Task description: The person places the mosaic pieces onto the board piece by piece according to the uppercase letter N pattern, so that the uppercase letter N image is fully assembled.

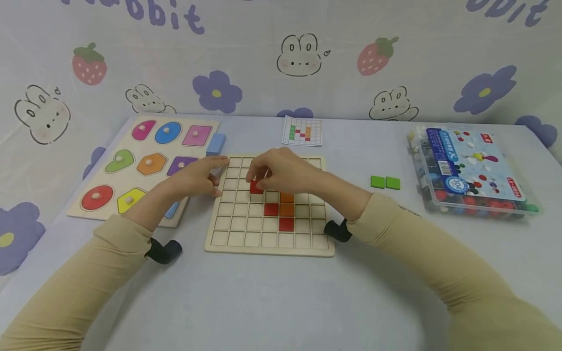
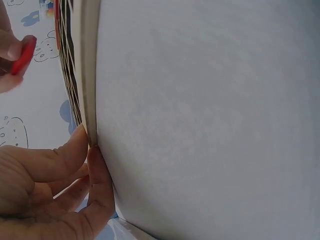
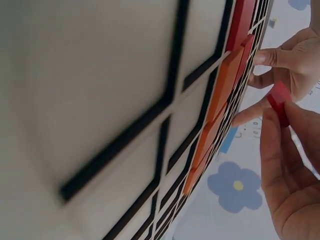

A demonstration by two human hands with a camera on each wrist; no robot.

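Shape puzzle (image 1: 131,180) flat on white tabletop (image 1: 272,302), pale board, knobbed pieces seated: green heart (image 1: 116,165), orange hexagon (image 1: 145,165), red circle (image 1: 102,201), blue oval (image 1: 162,136), pink square (image 1: 202,140) among them. Light-blue block (image 1: 216,145) just beside puzzle's far right corner. Clear compartmented plastic case (image 1: 478,211) well apart, right of puzzle, also on tabletop; blue-and-white label (image 1: 476,163) across top, red balls (image 1: 470,200) and green ball (image 1: 532,208) showing at front. White backdrop cloth (image 1: 259,53) behind puzzle, printed with line-drawn rabbits (image 1: 299,63), strawberries (image 1: 90,68), purple flowers (image 1: 226,95).

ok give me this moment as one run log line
right hand: pinches red tile above grid board | left hand: touches board's left edge | green tiles: right of board
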